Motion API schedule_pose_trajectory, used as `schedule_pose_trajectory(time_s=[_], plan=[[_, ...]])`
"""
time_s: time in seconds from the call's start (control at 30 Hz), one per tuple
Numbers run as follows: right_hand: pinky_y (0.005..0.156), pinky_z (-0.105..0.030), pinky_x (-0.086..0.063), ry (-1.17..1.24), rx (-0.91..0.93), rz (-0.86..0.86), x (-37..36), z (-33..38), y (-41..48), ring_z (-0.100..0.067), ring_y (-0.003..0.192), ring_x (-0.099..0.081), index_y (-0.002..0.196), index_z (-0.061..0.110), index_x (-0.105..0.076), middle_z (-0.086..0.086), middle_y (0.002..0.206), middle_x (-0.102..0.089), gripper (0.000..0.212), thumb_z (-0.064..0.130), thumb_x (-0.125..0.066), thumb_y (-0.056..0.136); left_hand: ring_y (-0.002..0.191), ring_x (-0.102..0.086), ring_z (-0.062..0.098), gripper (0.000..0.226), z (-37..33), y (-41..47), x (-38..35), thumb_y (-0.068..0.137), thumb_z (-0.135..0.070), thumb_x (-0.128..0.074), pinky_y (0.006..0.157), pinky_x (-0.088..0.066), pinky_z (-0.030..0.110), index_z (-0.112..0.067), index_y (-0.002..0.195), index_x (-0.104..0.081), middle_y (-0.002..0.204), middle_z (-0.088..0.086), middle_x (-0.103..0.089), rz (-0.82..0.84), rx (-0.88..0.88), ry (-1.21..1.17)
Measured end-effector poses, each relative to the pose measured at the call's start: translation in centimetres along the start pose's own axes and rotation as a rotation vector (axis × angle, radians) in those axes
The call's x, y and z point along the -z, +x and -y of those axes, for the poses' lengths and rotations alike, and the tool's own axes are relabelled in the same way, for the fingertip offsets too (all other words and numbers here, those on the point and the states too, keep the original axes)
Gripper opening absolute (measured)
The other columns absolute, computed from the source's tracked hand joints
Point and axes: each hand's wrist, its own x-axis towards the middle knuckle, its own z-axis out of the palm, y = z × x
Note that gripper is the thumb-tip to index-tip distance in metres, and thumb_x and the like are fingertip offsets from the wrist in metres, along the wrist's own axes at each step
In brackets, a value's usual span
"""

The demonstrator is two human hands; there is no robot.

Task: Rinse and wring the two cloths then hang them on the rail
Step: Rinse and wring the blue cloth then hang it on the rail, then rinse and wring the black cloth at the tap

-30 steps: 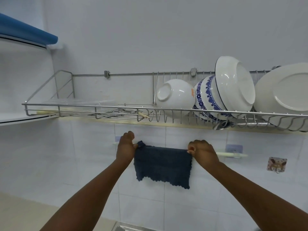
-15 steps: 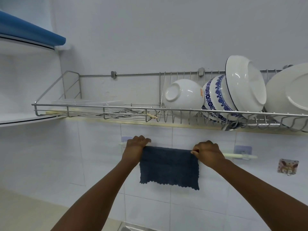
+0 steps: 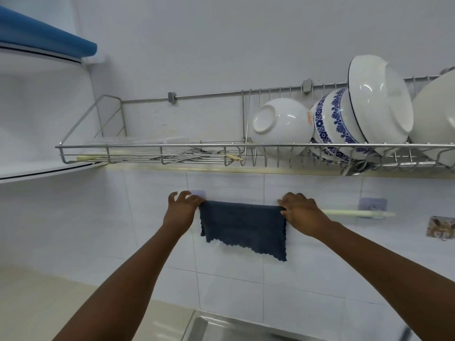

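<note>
A dark blue cloth (image 3: 243,227) with a scalloped hem hangs folded over the cream rail (image 3: 354,213) on the tiled wall. At the cloth's top left corner is my left hand (image 3: 181,209), fingers spread and lifted, the thumb side just touching the fabric. My right hand (image 3: 301,212) rests on the rail at the top right corner, fingers curled over it and thumb pressed to the cloth's edge. The rail under the cloth is hidden. No second cloth is in view.
A wire dish rack (image 3: 152,146) runs along the wall just above the rail, holding white bowls (image 3: 283,124), a blue-patterned bowl (image 3: 332,124) and chopsticks. Purple stick-on hooks (image 3: 373,206) carry the rail. A steel sink edge (image 3: 216,326) shows below.
The cloth has settled flatter over the rail. My left hand's fingers have opened and lifted off the corner they were gripping. The view has shifted left and down.
</note>
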Motion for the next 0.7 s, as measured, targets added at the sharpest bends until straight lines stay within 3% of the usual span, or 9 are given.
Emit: schedule_pose_trajectory(time_s=[0.1, 0.2, 0.37, 0.47, 0.53, 0.6, 0.7], plan=[[0.100, -0.040, -0.036, -0.013, 0.017, 0.003, 0.0, 0.2, -0.1, -0.026, 0.122, -0.043, 0.137, 0.024, -0.042, -0.002, 0.137, -0.048, 0.039, 0.024, -0.041, 0.098, 0.142, -0.026, 0.032, 0.059, 0.3, -0.5, 0.2, 0.085, -0.005, -0.066, 0.117, -0.010, 0.050, -0.027, 0.135, -0.045, 0.149, 0.009, -0.039, 0.016, -0.064, 0.093], [0.098, -0.039, -0.037, -0.060, -0.006, 0.029, -0.2, 0.4, -0.2, -0.027, 0.119, -0.045, 0.136, 0.025, -0.040, -0.002, 0.136, -0.049, 0.040, 0.017, -0.040, 0.097, 0.144, -0.022, 0.033, 0.071, 0.3, -0.7, 0.0, 0.082, -0.008, -0.070, 0.115, -0.017, 0.053, -0.022, 0.143, -0.036, 0.156, 0.008, -0.030, -0.021, -0.135, 0.223], [0.103, -0.041, -0.032, -0.051, -0.026, 0.068, 0.1, 0.3, -0.7, -0.028, 0.126, -0.040, 0.142, 0.025, -0.030, -0.002, 0.143, -0.042, 0.046, 0.019, -0.038, 0.097, 0.146, -0.014, 0.034, 0.070, -0.6, -1.8, -0.3, 0.087, -0.010, -0.065, 0.115, -0.017, 0.054, -0.020, 0.146, -0.028, 0.159, 0.008, -0.019, 0.022, -0.025, 0.175], [0.105, -0.039, -0.032, 0.070, -0.009, -0.079, 0.1, -0.5, -2.5, -0.024, 0.126, -0.040, 0.139, 0.022, -0.037, -0.001, 0.142, -0.043, 0.046, 0.021, -0.047, 0.094, 0.136, -0.040, 0.034, 0.071, -3.7, -2.4, -0.2, 0.070, -0.021, -0.082, 0.105, -0.038, 0.052, -0.017, 0.133, -0.049, 0.147, 0.011, -0.044, -0.005, -0.022, -0.018], [0.102, -0.036, -0.034, 0.130, 0.020, -0.184, 0.1, -1.2, -4.0, -0.021, 0.123, -0.043, 0.135, 0.020, -0.043, 0.000, 0.138, -0.046, 0.046, 0.020, -0.054, 0.091, 0.123, -0.054, 0.031, 0.055, -7.1, -3.2, -0.6, 0.076, -0.023, -0.078, 0.100, -0.047, 0.044, -0.012, 0.126, -0.056, 0.133, 0.012, -0.058, -0.020, 0.017, -0.306], [0.098, -0.035, -0.038, 0.145, 0.045, -0.240, 0.0, -2.0, -5.5, -0.021, 0.119, -0.047, 0.131, 0.019, -0.048, 0.001, 0.133, -0.049, 0.044, 0.021, -0.059, 0.088, 0.126, -0.051, 0.027, 0.040, -10.9, -4.5, -0.8, 0.090, -0.019, -0.063, 0.107, -0.043, 0.040, -0.010, 0.128, -0.055, 0.135, 0.009, -0.057, -0.003, 0.022, -0.539], [0.096, -0.034, -0.039, 0.181, 0.039, -0.273, -0.2, -3.4, -8.2, -0.021, 0.117, -0.049, 0.129, 0.019, -0.049, 0.000, 0.131, -0.051, 0.046, 0.021, -0.064, 0.086, 0.130, -0.046, 0.025, 0.036, -15.9, -6.4, -1.2, 0.092, -0.018, -0.060, 0.113, -0.034, 0.035, -0.012, 0.127, -0.058, 0.138, 0.008, -0.054, -0.030, -0.085, -0.609]])
